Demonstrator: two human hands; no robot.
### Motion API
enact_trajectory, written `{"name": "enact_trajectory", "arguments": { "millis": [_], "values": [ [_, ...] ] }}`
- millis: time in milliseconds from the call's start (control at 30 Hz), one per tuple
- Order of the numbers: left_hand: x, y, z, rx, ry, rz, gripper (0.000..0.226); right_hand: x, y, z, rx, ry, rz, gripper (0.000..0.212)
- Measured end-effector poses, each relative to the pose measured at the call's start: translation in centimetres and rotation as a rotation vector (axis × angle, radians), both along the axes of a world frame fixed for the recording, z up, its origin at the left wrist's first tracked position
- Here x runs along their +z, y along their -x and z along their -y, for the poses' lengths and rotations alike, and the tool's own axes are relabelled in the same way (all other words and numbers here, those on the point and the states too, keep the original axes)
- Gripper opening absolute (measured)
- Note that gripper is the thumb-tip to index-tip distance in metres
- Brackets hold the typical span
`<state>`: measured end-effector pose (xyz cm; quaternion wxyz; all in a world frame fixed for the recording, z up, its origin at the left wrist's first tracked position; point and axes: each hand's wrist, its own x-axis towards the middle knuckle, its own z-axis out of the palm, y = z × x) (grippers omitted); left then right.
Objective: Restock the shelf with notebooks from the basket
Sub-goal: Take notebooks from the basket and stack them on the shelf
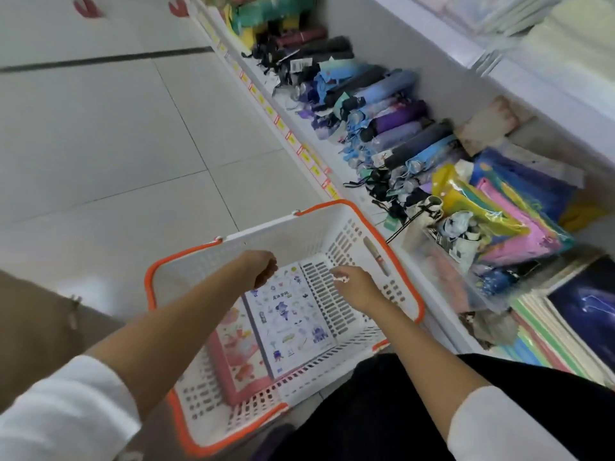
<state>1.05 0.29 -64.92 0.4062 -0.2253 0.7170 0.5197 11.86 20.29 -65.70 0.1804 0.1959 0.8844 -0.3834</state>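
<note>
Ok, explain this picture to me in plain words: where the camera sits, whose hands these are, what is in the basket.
No machine here: a person wears one camera on the head, looking down at their own arms. Below is a white plastic basket with an orange rim; in it lie a white cartoon-printed notebook and a pink notebook. The left hand hangs curled over the white one; whether it grips I cannot tell. The right hand is open, holding nothing. Rightward, a white shelf carries folded umbrellas and stacked notebooks.
</note>
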Motion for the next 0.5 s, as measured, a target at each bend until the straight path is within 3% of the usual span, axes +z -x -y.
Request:
{"name": "enact_trajectory", "arguments": {
  "millis": [133, 333, 367, 467, 500],
  "values": [
    [-5.2, -1.2, -0.1, -0.048, 0.103, 0.065, 0.010, -3.3, -0.7, 0.2, -0.161, 0.146, 0.054, 0.043],
    [-11.7, -4.0, 0.7, -0.125, 0.296, 0.122, 0.010, -5.8, -0.7, -0.1, -0.211, 0.186, 0.068, 0.042],
    [-12.6, -4.6, 1.0, -0.110, 0.293, 0.166, 0.020, -6.1, -0.8, -0.1, -0.211, 0.185, 0.069, 0.042],
    [-19.5, -5.8, 2.5, -0.018, 0.210, 0.237, 0.085, -7.1, -1.1, -0.3, -0.239, 0.207, 0.088, 0.042],
    [-22.3, -5.9, 2.9, 0.014, 0.221, 0.234, 0.092, -7.4, -1.3, -0.4, -0.245, 0.212, 0.095, 0.043]
  ]
}}
